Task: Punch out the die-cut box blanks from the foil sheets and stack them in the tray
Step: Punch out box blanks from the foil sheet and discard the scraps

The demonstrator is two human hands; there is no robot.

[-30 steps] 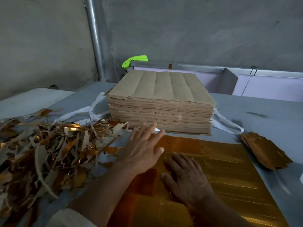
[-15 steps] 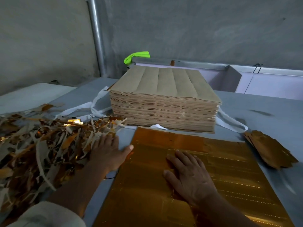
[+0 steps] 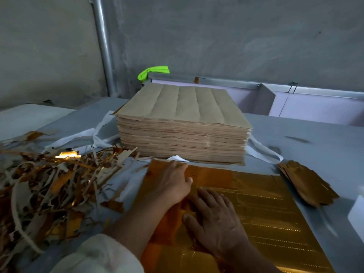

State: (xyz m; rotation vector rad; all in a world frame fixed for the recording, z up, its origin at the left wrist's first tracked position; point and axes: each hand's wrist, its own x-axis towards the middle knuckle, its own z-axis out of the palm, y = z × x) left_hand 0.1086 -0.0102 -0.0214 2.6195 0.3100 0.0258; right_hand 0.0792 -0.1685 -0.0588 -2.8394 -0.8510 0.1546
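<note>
Both my hands lie flat on the gold foil sheet [image 3: 266, 203] spread on the near part of the grey table [image 3: 295, 138]. My left hand [image 3: 173, 182] presses its far left corner, fingers reaching the far edge, gripping nothing (as far as I can see). My right hand [image 3: 216, 219] rests spread just near of it, palm down. Beyond the sheet stands the tall stack of sheets [image 3: 181, 123], brown side up. Scrap strips [image 3: 49, 184] are heaped to the left; punched blanks [image 3: 307, 184] lie to the right.
</note>
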